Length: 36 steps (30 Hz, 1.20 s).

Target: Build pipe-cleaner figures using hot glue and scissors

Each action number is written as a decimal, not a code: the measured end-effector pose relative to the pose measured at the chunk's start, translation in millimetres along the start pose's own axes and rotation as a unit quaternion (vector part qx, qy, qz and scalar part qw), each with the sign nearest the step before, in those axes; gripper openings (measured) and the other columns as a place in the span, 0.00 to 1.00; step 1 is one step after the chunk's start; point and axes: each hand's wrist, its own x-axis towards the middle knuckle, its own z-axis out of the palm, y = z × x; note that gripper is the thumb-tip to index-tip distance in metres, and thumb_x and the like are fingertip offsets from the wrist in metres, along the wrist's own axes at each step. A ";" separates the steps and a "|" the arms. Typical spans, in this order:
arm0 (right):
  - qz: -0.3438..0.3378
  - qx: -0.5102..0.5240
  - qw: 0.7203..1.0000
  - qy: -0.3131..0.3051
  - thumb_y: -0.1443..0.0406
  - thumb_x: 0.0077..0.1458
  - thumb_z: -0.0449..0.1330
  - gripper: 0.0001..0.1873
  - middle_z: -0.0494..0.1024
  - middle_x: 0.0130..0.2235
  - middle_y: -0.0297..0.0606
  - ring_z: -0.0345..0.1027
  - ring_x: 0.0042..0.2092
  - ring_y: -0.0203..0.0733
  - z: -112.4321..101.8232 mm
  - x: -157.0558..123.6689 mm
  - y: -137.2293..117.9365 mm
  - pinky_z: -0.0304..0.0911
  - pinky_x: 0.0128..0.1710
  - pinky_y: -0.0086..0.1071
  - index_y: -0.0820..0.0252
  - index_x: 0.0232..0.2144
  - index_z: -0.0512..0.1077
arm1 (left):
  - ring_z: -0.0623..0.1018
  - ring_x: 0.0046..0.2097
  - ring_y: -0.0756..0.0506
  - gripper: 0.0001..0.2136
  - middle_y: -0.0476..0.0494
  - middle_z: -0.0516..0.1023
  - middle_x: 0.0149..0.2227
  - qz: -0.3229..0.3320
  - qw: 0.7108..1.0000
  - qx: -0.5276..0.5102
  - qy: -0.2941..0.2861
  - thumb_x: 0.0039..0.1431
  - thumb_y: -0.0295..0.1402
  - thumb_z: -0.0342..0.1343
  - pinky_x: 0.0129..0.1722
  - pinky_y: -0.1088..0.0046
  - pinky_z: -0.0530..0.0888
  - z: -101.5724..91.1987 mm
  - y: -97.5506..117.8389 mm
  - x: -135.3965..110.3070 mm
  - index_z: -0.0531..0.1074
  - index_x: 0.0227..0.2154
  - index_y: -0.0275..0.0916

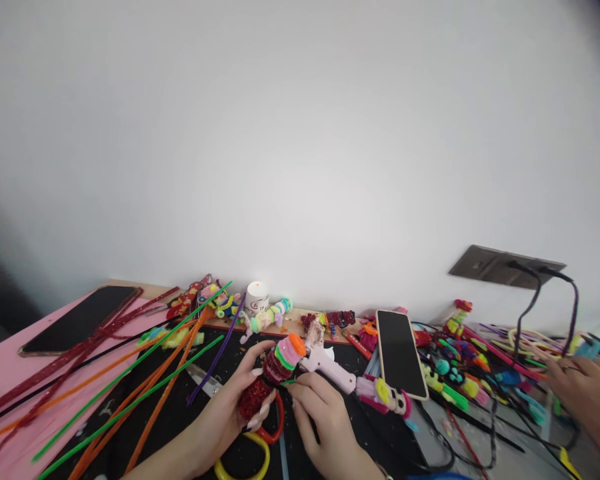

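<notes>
My left hand (233,407) is closed around a pipe-cleaner figure (276,375) with a dark red glittery body, green and pink bands and an orange top. Close to its right side, the fingers of my right hand (325,420) pinch a short green pipe cleaner (289,383), mostly hidden by the fingertips. Scissors (267,453) with yellow and red handles lie below the figure, partly behind my left hand. Just behind my right hand rests a pale glue gun (330,369).
Long pipe cleaners (145,367) spread over a pink sheet (25,393) at left, beside a dark phone (80,319). A second phone (403,353), finished figures (270,317) and a white cup (257,297) stand along the wall. Another person's hand (575,387) reaches in at right, below plugged-in cords (530,300).
</notes>
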 end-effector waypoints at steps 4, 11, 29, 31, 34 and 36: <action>-0.004 -0.006 1.000 0.006 0.73 0.56 0.48 0.14 0.72 0.37 0.43 0.68 0.38 0.41 -0.5 0.4 -0.3 0.67 0.39 0.33 0.60 0.42 0.69 | 0.59 0.17 0.55 0.21 0.52 0.65 0.20 0.004 1.000 -0.003 0.007 0.61 0.37 0.43 0.18 0.78 0.52 0.2 -0.7 -0.4 0.52 0.56 0.46; -0.004 0.001 1.000 -0.002 0.74 0.56 0.48 0.15 0.72 0.38 0.43 0.67 0.39 0.42 -1.0 0.0 -0.2 0.66 0.39 0.34 0.60 0.42 0.69 | 0.58 0.17 0.55 0.21 0.52 0.65 0.20 0.007 1.000 -0.002 0.000 0.62 0.36 0.42 0.19 0.77 0.53 1.4 1.3 -1.4 0.50 0.57 0.46; 0.010 0.011 1.000 -0.018 0.74 0.56 0.48 0.14 0.71 0.38 0.44 0.66 0.39 0.42 1.1 -1.5 1.9 0.65 0.39 0.34 0.60 0.42 0.69 | 0.59 0.18 0.54 0.20 0.51 0.67 0.22 0.013 1.000 -0.009 0.004 0.62 0.35 0.40 0.18 0.77 0.54 -2.0 -2.1 0.9 0.51 0.57 0.46; 0.011 0.014 1.000 -0.015 0.74 0.56 0.48 0.15 0.71 0.39 0.43 0.66 0.40 0.42 1.4 -2.1 1.6 0.65 0.40 0.34 0.60 0.43 0.68 | 0.60 0.18 0.54 0.20 0.52 0.65 0.21 0.014 1.000 -0.011 0.000 0.62 0.35 0.40 0.19 0.77 0.54 -2.1 -1.9 1.4 0.50 0.58 0.46; 0.014 0.020 1.000 -0.007 0.74 0.56 0.48 0.15 0.71 0.38 0.43 0.66 0.39 0.42 1.7 -1.9 2.0 0.65 0.40 0.34 0.60 0.42 0.68 | 0.61 0.19 0.52 0.21 0.51 0.65 0.21 0.007 1.000 -0.021 -0.007 0.62 0.35 0.39 0.19 0.76 0.55 -2.0 -0.8 1.5 0.48 0.58 0.46; 0.016 0.024 1.000 -0.003 0.74 0.56 0.48 0.14 0.71 0.38 0.43 0.66 0.39 0.42 1.9 -1.1 2.8 0.65 0.39 0.34 0.60 0.42 0.68 | 0.62 0.20 0.52 0.22 0.50 0.66 0.21 0.004 1.000 -0.025 -0.013 0.61 0.35 0.39 0.19 0.76 0.55 -2.4 -0.4 1.3 0.47 0.59 0.46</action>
